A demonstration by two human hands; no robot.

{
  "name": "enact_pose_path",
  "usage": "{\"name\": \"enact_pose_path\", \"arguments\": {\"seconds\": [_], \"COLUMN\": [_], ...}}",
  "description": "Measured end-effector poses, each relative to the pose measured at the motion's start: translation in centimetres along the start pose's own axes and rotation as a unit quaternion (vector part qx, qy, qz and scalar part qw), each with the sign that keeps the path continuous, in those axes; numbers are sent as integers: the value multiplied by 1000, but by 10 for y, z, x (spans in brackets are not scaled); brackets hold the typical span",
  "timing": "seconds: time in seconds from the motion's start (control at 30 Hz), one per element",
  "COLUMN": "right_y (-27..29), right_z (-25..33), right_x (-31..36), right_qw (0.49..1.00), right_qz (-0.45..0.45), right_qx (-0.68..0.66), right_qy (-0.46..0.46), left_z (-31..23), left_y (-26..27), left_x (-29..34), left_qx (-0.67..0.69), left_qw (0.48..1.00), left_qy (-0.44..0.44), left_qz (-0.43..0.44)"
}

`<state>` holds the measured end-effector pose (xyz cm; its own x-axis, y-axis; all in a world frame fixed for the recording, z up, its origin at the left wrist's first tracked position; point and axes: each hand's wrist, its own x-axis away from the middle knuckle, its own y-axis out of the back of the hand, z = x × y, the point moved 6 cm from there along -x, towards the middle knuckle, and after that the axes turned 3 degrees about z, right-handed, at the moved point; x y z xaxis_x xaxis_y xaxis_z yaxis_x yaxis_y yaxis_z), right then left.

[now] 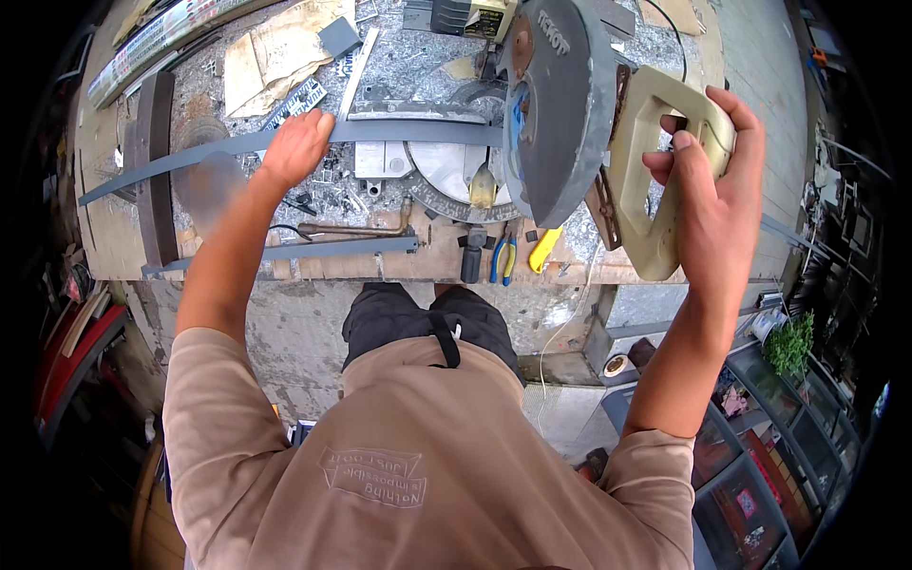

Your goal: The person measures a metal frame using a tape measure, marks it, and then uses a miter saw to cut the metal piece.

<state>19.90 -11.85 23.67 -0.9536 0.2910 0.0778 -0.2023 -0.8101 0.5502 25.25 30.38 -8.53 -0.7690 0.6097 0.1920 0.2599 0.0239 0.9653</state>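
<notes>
A long grey metal strip [223, 147] lies across the bed [382, 160] of a miter saw, along its fence, and runs far out to the left. My left hand [297, 150] is closed around the strip just left of the fence, fingers pressed together. To the right, my right hand [724, 190] grips the beige loop handle [635, 185] of the saw, fingers passing through its opening. The grey blade guard [568, 119] stands over the strip and hides the part under it. More grey profile [774, 228] shows right of my right hand.
Along the table's front edge lie a hammer [471, 255], pliers [503, 255], a yellow utility knife [544, 251] and another grey profile [332, 248]. A dark block [157, 171] stands at left under the strip. Metal shavings and torn cardboard [271, 57] cover the back. A thin cable hangs off the front.
</notes>
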Motion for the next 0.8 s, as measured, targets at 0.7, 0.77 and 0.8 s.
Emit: {"name": "enact_pose_path", "arguments": {"seconds": [0.7, 0.77, 0.8], "right_y": [-30, -28, -29], "right_z": [-86, -87, -87], "right_x": [94, 95, 96], "right_qw": [994, 994, 995], "right_qz": [-28, -32, -33], "right_qx": [-92, -92, -91], "right_qy": [-45, -42, -40], "left_z": [9, 8, 9], "left_y": [-6, -2, -4], "left_x": [5, 5, 6], "left_qx": [3, 4, 4], "left_qw": [1000, 1000, 1000], "left_qy": [4, 2, 3], "left_qz": [25, 21, 23]}}
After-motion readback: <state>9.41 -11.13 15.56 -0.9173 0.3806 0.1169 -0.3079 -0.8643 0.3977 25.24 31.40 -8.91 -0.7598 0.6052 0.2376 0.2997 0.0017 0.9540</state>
